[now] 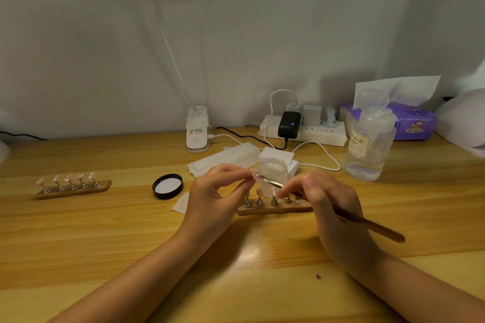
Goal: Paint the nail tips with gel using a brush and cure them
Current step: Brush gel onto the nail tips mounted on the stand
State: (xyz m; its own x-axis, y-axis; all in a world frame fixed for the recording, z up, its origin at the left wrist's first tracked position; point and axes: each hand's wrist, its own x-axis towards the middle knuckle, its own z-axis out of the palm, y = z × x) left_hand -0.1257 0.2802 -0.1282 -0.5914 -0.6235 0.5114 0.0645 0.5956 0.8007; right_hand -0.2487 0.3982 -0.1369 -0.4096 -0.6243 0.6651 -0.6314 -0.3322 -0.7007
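**Head view: gel goes on, one tip at a time**

Head camera looks down as I work above the near holder (275, 208), the wooden strip that anchors this scene. My left hand (217, 191) pinches a pink nail tip (256, 174) by its stand, lifted just above the holder's left end. My right hand (322, 196) grasps the brush (367, 225) like a pen, its metal ferrule angled up to meet that tip; whether the bristles touch it I cannot tell. Just behind the holder stands the open gel jar (273, 172), with its black lid (168, 186) lying to the holder's left on the surface (105, 231). Farther left sits a second holder (73, 187) carrying five pink tips. Well behind and to the right, a clear bottle (371, 144) stands before a purple tissue pack (417, 123).

Done well, I judge this step wants a steady left grip, light strokes from base to edge, and a thin, even coat kept off my fingers. No curing lamp can be identified with certainty, so curing appears to lie ahead.
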